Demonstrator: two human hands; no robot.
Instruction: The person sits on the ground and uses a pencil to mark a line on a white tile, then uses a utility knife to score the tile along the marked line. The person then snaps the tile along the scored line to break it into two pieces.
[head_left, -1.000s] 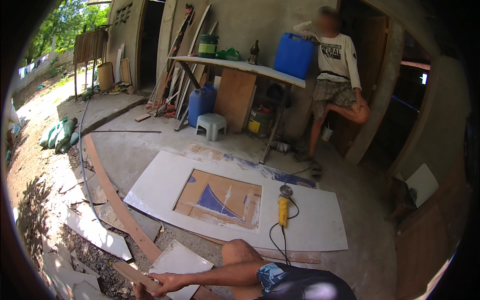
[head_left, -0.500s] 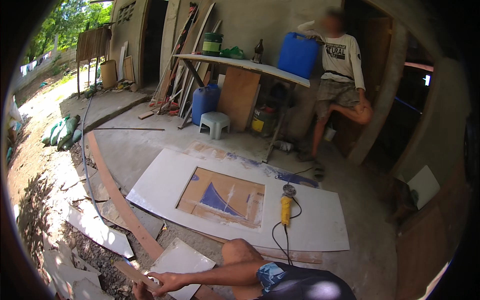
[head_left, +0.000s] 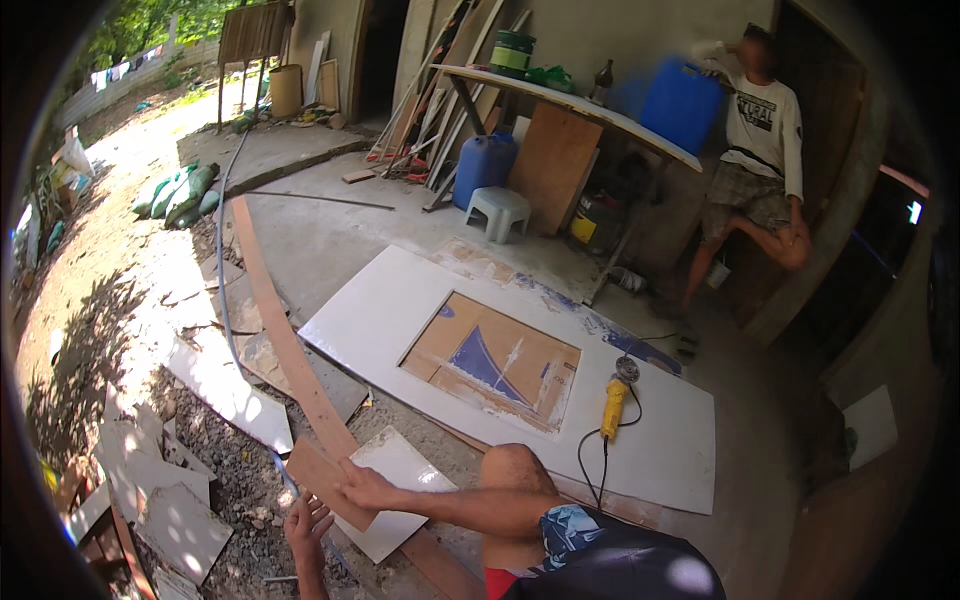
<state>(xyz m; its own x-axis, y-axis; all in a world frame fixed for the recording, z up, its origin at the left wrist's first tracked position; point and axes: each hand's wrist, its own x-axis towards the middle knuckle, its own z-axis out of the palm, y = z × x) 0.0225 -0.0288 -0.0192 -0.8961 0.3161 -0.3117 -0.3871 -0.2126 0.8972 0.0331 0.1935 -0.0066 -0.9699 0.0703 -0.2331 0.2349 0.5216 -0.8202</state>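
Note:
My right hand (head_left: pixel 366 487) is closed on the right edge of a flat brown rectangular piece (head_left: pixel 322 478), thin like a tile or board, tilted with its broad face up. Just below its lower left edge is my left hand (head_left: pixel 307 522), fingers apart and holding nothing I can see. Under the brown piece lies a pale square tile (head_left: pixel 425 478), partly covered by it and by my right forearm. A long brown strip of wood (head_left: pixel 285 345) passes beneath the tile. The yellow angle grinder (head_left: pixel 614 405) rests on a large white panel (head_left: pixel 680 440), out of my hands.
Broken tiles (head_left: pixel 185 520) lie on gravel at the left, beside a grey hose (head_left: pixel 222 290). A patterned brown cardboard piece (head_left: pixel 500 365) shows in the panel's opening. Behind are a stool (head_left: pixel 498 208), a table (head_left: pixel 570 100), blue jugs (head_left: pixel 485 168) and a standing person (head_left: pixel 760 130).
The brown piece has turned from nearly edge-on to showing its broad face. My left hand has come away from it with fingers spread. The whole view has shifted toward the left.

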